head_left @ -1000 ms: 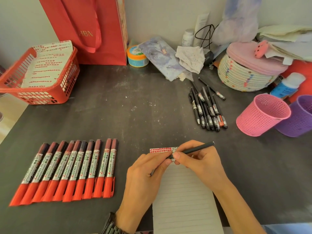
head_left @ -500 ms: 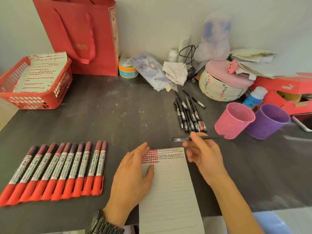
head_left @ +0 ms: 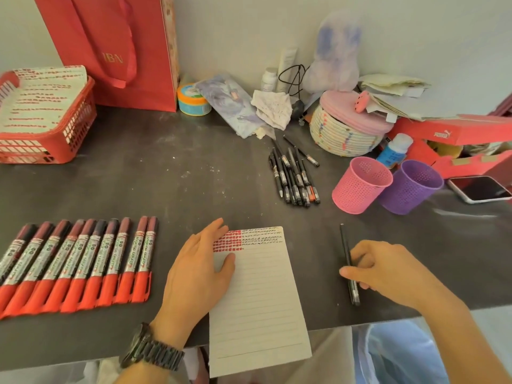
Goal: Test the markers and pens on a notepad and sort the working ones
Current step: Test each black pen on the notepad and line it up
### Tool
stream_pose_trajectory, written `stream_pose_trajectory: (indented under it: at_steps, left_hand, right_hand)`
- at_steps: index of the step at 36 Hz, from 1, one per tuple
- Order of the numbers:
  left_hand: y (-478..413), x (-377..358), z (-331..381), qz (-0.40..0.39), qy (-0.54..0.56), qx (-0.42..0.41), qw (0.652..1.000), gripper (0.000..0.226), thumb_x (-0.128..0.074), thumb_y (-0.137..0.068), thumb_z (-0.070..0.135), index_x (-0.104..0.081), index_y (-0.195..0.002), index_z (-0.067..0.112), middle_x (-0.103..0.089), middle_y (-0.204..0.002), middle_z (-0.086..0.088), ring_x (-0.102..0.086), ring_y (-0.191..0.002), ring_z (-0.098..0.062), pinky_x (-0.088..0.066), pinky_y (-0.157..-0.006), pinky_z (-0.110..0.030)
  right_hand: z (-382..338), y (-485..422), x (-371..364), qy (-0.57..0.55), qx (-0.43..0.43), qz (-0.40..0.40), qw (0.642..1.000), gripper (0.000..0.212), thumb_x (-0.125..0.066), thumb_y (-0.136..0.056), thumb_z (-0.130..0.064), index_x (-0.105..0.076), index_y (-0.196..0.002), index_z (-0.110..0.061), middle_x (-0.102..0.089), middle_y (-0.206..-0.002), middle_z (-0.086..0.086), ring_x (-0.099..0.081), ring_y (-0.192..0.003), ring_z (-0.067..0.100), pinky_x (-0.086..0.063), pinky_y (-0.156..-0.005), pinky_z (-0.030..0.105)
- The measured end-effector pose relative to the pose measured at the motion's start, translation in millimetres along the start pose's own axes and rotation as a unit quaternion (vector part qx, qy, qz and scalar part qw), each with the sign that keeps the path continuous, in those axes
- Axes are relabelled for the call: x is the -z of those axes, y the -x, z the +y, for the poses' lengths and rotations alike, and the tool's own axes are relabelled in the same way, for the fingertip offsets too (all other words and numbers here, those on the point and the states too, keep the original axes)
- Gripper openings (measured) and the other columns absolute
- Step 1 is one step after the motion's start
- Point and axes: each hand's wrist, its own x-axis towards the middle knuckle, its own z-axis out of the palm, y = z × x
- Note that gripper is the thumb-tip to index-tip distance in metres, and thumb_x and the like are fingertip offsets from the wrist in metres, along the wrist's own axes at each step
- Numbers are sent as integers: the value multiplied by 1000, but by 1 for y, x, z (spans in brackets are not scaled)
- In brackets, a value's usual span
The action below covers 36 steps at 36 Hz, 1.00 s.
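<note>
A tested pen was being laid aside to the right.

The right hand [head_left: 388, 273] pinched a black pen [head_left: 347, 261] against the desk; the left hand [head_left: 199, 270] lay flat, released, on the notepad [head_left: 260, 300]. Next, probably, fetch an untested pen from the pile [head_left: 295, 176] beyond.

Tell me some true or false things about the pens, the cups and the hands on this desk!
1. The left hand rests flat on the notepad. True.
2. The right hand holds a red marker. False: it holds a thin black pen low over the table, right of the notepad.
3. The pink cup is full of pens. False: no pens stick out of it, nor out of the purple cup.
4. The red markers lie side by side in a row. True.
5. The notepad is blank. False: red and black test marks fill its top lines.
</note>
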Motion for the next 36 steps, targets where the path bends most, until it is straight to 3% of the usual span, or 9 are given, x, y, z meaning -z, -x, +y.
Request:
stream_pose_trajectory:
  at_steps: [6, 11, 17, 23, 29, 32, 36]
  left_hand:
    - [0, 1, 3, -1, 8, 1, 1000, 65, -54, -91, 46, -23, -148, 45, -43, -146, 29, -32, -144, -12, -39, -111, -41]
    - [0, 3, 5, -7, 7, 4, 1000, 64, -56, -93, 44, -23, -148, 45, -43, -146, 28, -31, -144, -11, -37, -112, -40]
    - [1, 5, 6, -17, 5, 5, 1000, 64, -56, -93, 44, -23, -148, 44, -41, -148, 26, -30, -145, -14, -38, -112, -43]
    - [3, 4, 6, 1, 4, -4, 1000, 62, -59, -92, 40, -30, -147, 42, -44, -146, 24, -36, -140, -8, -37, -114, -37]
    - [1, 0, 5, 7, 4, -10, 1000, 60, -58, -93, 43, -32, -146, 44, -39, -148, 24, -34, -139, -2, -30, -117, -27]
    - [2, -1, 8, 26, -6, -28, 999, 57, -62, -92, 38, -41, -145, 37, -45, -146, 20, -31, -139, 0, -8, -114, -11]
    - [3, 2, 12, 38, -27, -63, 997, 51, -68, -88, 31, -55, -138, 30, -57, -138, 16, -40, -136, -4, -17, -114, -21]
  right_hand:
    - [3, 1, -4, 7, -16, 26, 1000, 21, -76, -87, -42, -59, -95, -32, -70, -63, -23, -61, -69, -13, -43, -62, 17]
    - [3, 4, -7, 24, -25, 30, 999, 20, -74, -88, -42, -60, -99, -33, -70, -69, -22, -63, -76, -3, -47, -68, 21]
    - [2, 9, -9, 41, -28, 40, 998, 21, -71, -90, -43, -58, -103, -34, -68, -79, -21, -57, -79, -6, -41, -66, 18]
    - [0, 12, -14, 51, -31, 59, 996, 27, -67, -88, -57, -54, -103, -38, -67, -83, -18, -57, -79, -4, -40, -65, 17]
    - [-19, -1, -24, 26, 20, 160, 987, 23, -65, -88, -55, -55, -103, -41, -59, -93, -23, -58, -84, -5, -48, -74, 24]
    - [-38, -20, -27, -1, 74, 197, 978, 21, -67, -89, -48, -53, -104, -43, -58, -97, -22, -58, -88, -3, -48, -77, 27]
    - [-69, -57, -23, -26, 109, 229, 967, 21, -67, -91, -42, -56, -109, -37, -61, -99, -18, -60, -87, 6, -48, -75, 31]
